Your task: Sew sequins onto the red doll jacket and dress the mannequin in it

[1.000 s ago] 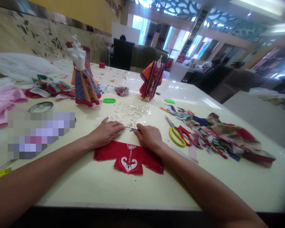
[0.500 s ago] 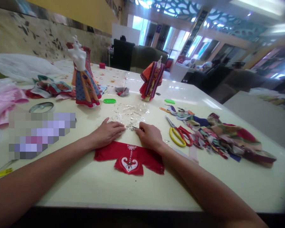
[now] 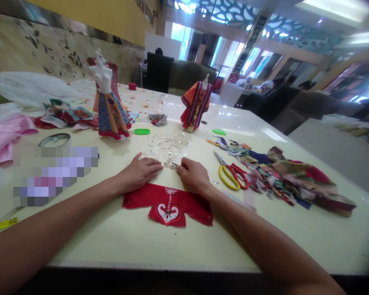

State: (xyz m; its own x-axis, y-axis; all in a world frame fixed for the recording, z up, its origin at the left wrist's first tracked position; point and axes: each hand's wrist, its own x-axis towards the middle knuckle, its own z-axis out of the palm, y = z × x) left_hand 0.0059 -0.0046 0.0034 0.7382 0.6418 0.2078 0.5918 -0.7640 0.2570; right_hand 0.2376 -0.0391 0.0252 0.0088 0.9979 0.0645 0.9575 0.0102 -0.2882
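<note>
Left hand [image 3: 140, 173] lay flat on the table [image 3: 110, 241], fingers spread, its fingertips at the edge of a clear plastic sheet [image 3: 167, 149] dotted with glitter. Right hand [image 3: 193, 176] had its fingers curled, thumb and forefinger pinching a small metal tool [image 3: 174, 164], probably tweezers, though too small to be sure. The tool tip was right at the lower edge of the sheet, so the work in hand looked like fine picking at the glitter bits there. Bits that small called for a tight, steady pinch, with the left hand holding its place.

A small red cloth top [image 3: 167, 207] with a white heart lay flat just below both hands, not under them.

Counts: 2 hands, 1 sheet, 1 red top. 2 dressed mannequins stood further up: one in a long patterned skirt [image 3: 110, 110], one in a red and orange robe [image 3: 196, 108]. 2 green plastic pieces [image 3: 142, 131] [image 3: 219, 132]. Yellow scissor handles [image 3: 226, 178] overlapped red ones [image 3: 238, 176], seemingly 2 pairs, but I could not tell for sure. 1 heap of fabric scraps [image 3: 283, 178] lay right of them, and 1 round ring [image 3: 54, 140] lay on the left.
</note>
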